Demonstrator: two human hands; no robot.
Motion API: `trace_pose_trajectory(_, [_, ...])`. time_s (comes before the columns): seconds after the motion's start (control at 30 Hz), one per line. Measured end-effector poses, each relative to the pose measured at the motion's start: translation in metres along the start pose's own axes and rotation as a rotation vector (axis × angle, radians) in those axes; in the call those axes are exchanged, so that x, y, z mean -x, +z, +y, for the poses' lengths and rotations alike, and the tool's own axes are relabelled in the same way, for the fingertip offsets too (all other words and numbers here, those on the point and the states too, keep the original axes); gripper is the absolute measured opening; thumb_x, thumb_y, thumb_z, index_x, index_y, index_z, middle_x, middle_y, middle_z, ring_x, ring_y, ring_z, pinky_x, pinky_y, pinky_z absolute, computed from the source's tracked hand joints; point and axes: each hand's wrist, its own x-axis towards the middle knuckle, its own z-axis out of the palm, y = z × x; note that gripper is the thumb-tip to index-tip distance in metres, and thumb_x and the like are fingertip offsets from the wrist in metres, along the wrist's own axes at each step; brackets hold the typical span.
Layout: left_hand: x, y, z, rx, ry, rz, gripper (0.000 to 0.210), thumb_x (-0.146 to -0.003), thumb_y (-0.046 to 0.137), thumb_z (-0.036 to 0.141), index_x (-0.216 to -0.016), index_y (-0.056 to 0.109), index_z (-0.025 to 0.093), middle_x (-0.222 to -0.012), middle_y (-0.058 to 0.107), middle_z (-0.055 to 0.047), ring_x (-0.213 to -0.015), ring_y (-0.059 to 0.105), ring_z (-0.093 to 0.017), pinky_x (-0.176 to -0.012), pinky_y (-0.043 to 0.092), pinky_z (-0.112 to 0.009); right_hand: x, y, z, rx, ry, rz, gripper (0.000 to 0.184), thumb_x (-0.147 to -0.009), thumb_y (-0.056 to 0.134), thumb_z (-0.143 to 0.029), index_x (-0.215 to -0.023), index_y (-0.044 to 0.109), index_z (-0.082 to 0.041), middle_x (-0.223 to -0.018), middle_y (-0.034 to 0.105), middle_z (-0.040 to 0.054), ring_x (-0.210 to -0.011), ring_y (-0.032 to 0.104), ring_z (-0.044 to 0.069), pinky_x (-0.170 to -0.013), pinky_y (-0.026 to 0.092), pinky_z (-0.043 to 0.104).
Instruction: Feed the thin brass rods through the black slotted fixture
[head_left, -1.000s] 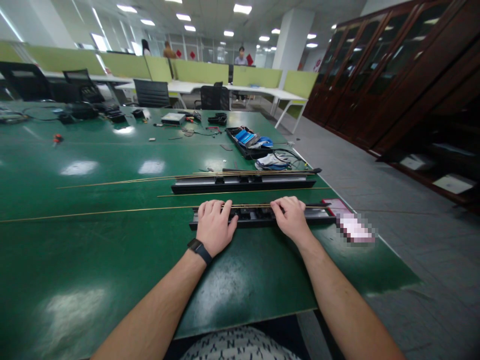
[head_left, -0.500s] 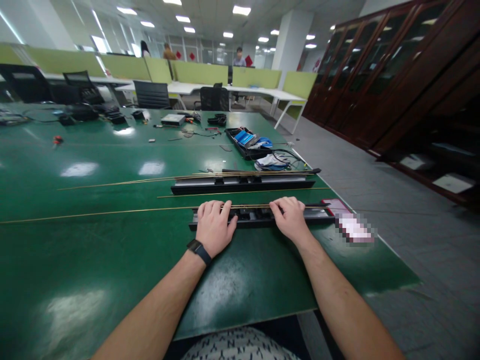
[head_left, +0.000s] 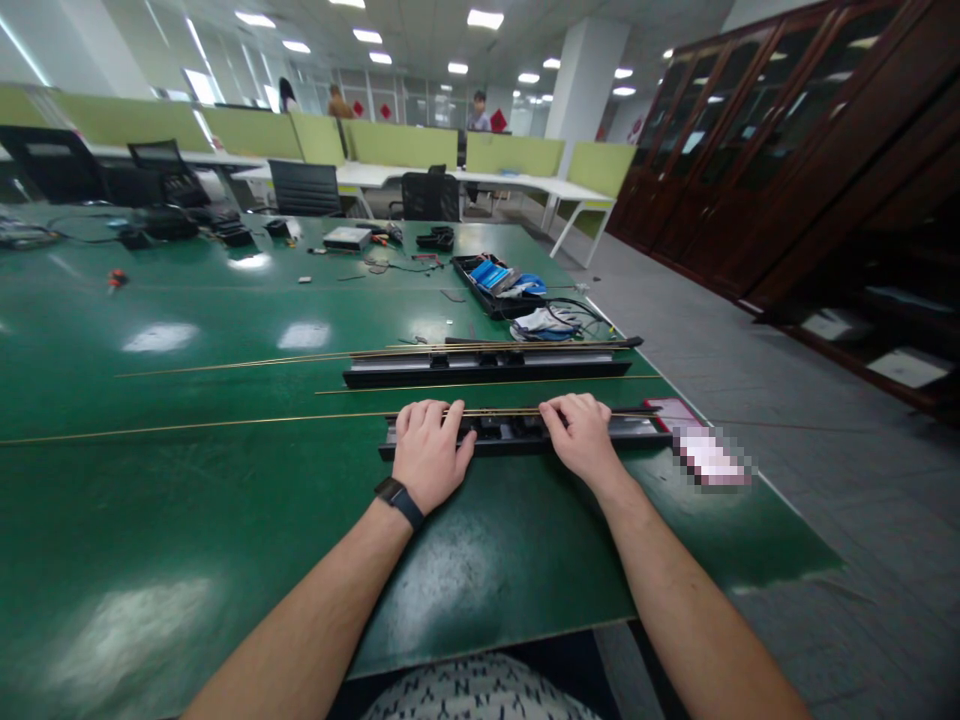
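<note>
A long black and silver rail [head_left: 637,436] lies crosswise in front of me on the green table. Thin brass-coloured rods [head_left: 502,411] run along its far edge, and one reaches far out to the left. My left hand [head_left: 429,450], with a dark watch on its wrist, is closed over the rail's left part: fingers bent over the far edge, thumb on the near side. On the right part, my right hand [head_left: 579,432] pinches at the rods with thumb and forefinger; the other fingers curl over the far edge. What lies under both palms is hidden.
Behind is a second rail [head_left: 487,376] with rods on top, and a loose rod [head_left: 420,387] between the rails. A phone [head_left: 709,455] lies right, near the table edge. Farther back are gloves [head_left: 546,322], a black tray [head_left: 474,285] and cables.
</note>
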Motion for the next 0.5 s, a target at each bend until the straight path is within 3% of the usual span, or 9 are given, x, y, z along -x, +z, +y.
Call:
trace_pose_trajectory(0.33, [-0.0003,0.0004,0.0002,-0.019,0.001,0.001,0.041,-0.098,0.054,0.041,-0.132,0.062,0.021,-0.119,0.067,-0.014,-0.118,0.056,-0.032,-0.106,0.036,-0.049,-0.0008,0.0028,0.0036,0.008,-0.023,-0.002,0.03,-0.101,0.049,-0.039,-0.083,0.068,-0.023,-0.092,0.074,0.0048,-0.096,0.056,0.023,-0.089,0.029,0.04])
trace_pose_trajectory(0.5, [-0.0002,0.0005,0.0,-0.022,0.007,0.004,0.041,-0.098,0.054,0.041,-0.132,0.061,0.02,-0.119,0.067,-0.014,-0.118,0.056,-0.032,-0.106,0.036,-0.05,0.0003,0.0016,0.0028,0.001,-0.013,0.009,0.034,-0.101,0.05,-0.045,-0.082,0.067,-0.023,-0.089,0.073,0.0043,-0.096,0.056,0.022,-0.09,0.029,0.04])
